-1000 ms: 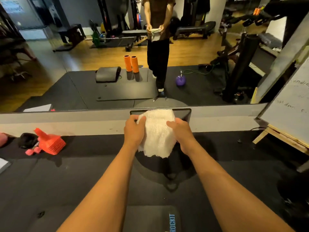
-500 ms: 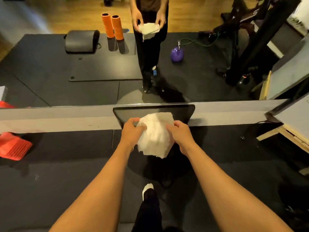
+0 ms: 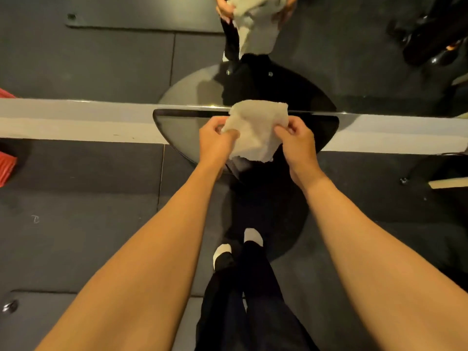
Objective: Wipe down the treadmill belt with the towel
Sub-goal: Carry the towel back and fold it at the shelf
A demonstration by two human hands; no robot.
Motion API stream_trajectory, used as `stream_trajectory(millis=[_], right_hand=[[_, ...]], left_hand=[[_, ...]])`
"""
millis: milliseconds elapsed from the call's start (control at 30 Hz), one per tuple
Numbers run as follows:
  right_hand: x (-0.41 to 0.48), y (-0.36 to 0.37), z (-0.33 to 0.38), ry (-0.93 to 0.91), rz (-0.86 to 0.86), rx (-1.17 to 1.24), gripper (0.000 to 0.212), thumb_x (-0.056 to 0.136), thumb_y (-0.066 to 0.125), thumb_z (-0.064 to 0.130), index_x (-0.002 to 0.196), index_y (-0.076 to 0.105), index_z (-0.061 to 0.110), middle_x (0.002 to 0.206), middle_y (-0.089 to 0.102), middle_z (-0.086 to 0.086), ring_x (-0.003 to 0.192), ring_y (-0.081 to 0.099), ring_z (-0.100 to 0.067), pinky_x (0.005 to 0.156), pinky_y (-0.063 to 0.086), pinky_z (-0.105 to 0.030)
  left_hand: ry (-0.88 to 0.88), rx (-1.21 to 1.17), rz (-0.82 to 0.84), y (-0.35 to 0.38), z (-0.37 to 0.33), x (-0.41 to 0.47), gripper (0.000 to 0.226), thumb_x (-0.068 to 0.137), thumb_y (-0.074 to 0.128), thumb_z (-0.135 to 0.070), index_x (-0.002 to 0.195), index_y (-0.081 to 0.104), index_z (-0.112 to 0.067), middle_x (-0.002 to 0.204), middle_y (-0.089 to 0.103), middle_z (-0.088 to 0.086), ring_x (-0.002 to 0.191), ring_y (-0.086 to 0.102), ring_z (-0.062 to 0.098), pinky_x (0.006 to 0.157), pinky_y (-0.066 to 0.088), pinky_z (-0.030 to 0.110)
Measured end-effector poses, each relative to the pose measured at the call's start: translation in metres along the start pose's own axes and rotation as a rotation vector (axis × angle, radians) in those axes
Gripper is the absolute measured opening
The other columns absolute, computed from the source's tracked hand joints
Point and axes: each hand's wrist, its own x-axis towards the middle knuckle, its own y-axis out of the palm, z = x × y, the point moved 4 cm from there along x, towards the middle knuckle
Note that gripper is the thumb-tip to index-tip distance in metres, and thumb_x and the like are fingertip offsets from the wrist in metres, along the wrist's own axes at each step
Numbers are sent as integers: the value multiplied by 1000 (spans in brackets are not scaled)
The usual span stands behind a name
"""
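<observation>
Head view, looking steeply down. Dark floor mats [image 3: 76, 198] fill the ground below and to both sides of the fingers. A wall mirror [image 3: 101, 59] stands beyond the fingers, with a pale strip [image 3: 76, 122] along its foot. A dark rounded plate [image 3: 177, 133] lies flat against that strip, directly under the fingers. Black trousers [image 3: 253, 300] and two white socks [image 3: 252, 235] appear nearer than the fingers, between the forearms.

The white towel [image 3: 255, 130] is held in the air between both hands, above the plate. It is crumpled, and its lower edge hangs free. The left hand [image 3: 215, 145] pinches the towel's left edge, fingers [image 3: 229, 135] curled into the cloth. The right hand [image 3: 298, 145] pinches the right edge, fingers [image 3: 283, 131] likewise curled round it. The towel hides part of the plate and the mirror's foot.

The mirror repeats the towel as a reflection [image 3: 255, 29] far beyond the fingers. A red object [image 3: 6, 168] lies well to the left, cut off by the frame edge.
</observation>
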Motion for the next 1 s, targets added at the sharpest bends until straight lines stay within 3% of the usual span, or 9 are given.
stream_trajectory(millis=[67,133,233,367,567,733,867,933,1000], right_hand=[[21,7,-33,12,8,-84,18,93,56,12,110,61,17,102,65,5,92,61,-2,76,50,-14],[40,14,-80,75,71,-275,19,92,57,14,111,62,17,109,66,-2,102,62,-17,89,51,-31],[50,18,-136,244,179,-429,19,93,57,16,111,63,15,110,65,-6,99,59,-20,89,49,-35],[62,20,-143,253,165,-445,22,94,54,26,110,60,13,101,59,-3,94,58,-22,88,53,-44],[62,38,-150,375,196,-366,41,92,57,35,129,46,20,118,51,-4,99,52,-22,81,56,-43],[81,36,-136,266,69,-390,36,87,63,29,119,55,18,104,56,1,89,56,-17,73,51,-31],[107,28,-111,85,-59,-378,28,85,64,33,109,60,19,98,60,2,79,55,-9,59,41,-21],[119,30,-110,63,-55,-316,31,86,64,32,112,59,17,103,60,1,86,56,-12,60,41,-21],[127,33,-124,124,6,-344,36,87,62,35,117,57,15,110,60,-2,94,57,-18,71,48,-30]], left_hand=[[-29,34,-9,8,32,23,21,78,66,3,92,64,-13,76,59,-5,67,52,5,56,44,12],[-102,171,39,19,72,43,16,80,69,-3,86,61,-16,74,57,-3,67,51,9,58,41,20],[-181,445,144,34,122,59,18,85,69,-19,75,55,-22,82,56,1,76,50,17,63,35,26],[-173,455,107,40,132,73,9,88,63,-24,89,58,-17,89,57,2,83,49,19,68,36,26],[-213,528,146,53,139,78,42,85,63,-41,111,54,-10,104,54,3,89,50,21,70,36,29],[-216,424,193,55,130,95,31,85,67,-30,67,47,-14,68,44,2,64,41,16,56,35,27],[-107,228,147,60,99,115,24,80,68,-28,89,67,-6,77,56,6,70,53,18,63,50,37],[-72,229,92,61,93,124,25,83,68,-25,96,67,-5,85,61,5,78,59,20,73,55,42],[-90,371,41,57,101,131,21,83,70,-24,99,65,-12,96,62,2,90,59,19,77,51,34]])
